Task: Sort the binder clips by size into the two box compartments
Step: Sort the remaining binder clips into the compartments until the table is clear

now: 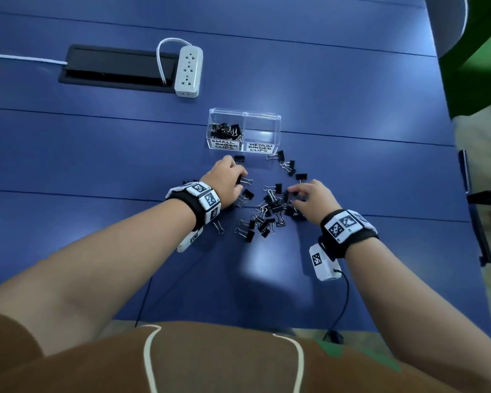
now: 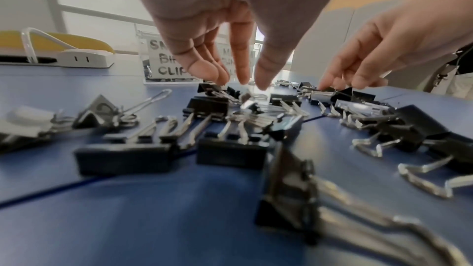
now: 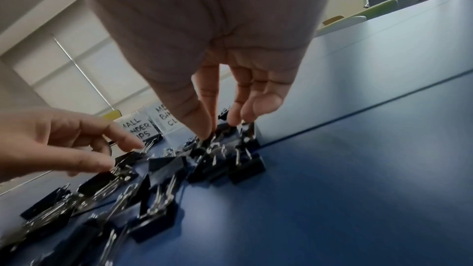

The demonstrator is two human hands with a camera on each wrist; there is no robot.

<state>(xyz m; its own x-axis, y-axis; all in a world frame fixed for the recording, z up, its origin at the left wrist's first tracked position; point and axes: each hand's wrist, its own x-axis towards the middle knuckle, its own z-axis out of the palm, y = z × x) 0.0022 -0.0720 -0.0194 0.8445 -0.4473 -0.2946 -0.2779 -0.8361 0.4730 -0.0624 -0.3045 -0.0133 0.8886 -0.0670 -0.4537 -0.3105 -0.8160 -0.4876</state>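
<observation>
- Surface [image 1: 97, 143]: blue, with thin seam lines running across it
- Box [image 1: 245, 114]: clear plastic, two compartments side by side, standing at the far edge of the clip scatter; the left compartment, labelled SMALL BINDER CLIPS, holds a heap of black clips; the right compartment, labelled MEDIUM BINDER CLIPS, shows only its clear floor
- Binder clips [image 1: 262, 219]: black bodies with silver wire handles, lying loose on the surface near the box; the thickest cluster sits between the two wrists, with a short trail [image 1: 287, 164] running far and right toward the medium label; one lone clip [image 1: 239, 158] lies just near the small label
- Left hand [image 1: 227, 180]: palm down over the left part of the scatter; fingers [image 2: 204, 68] point down at the clips, tips at or just above them; whether they grasp one cannot be told
- Right hand [image 1: 313, 198]: palm down over the right part of the scatter; thumb and fingertips [image 3: 202, 124] drawn together down onto a clip in the cluster; a firm grasp cannot be told
- Power strip [image 1: 188, 70]: white, with a looped white cord, far left of the box
- Cable hatch [image 1: 116, 68]: black, set into the surface, just left of the power strip
</observation>
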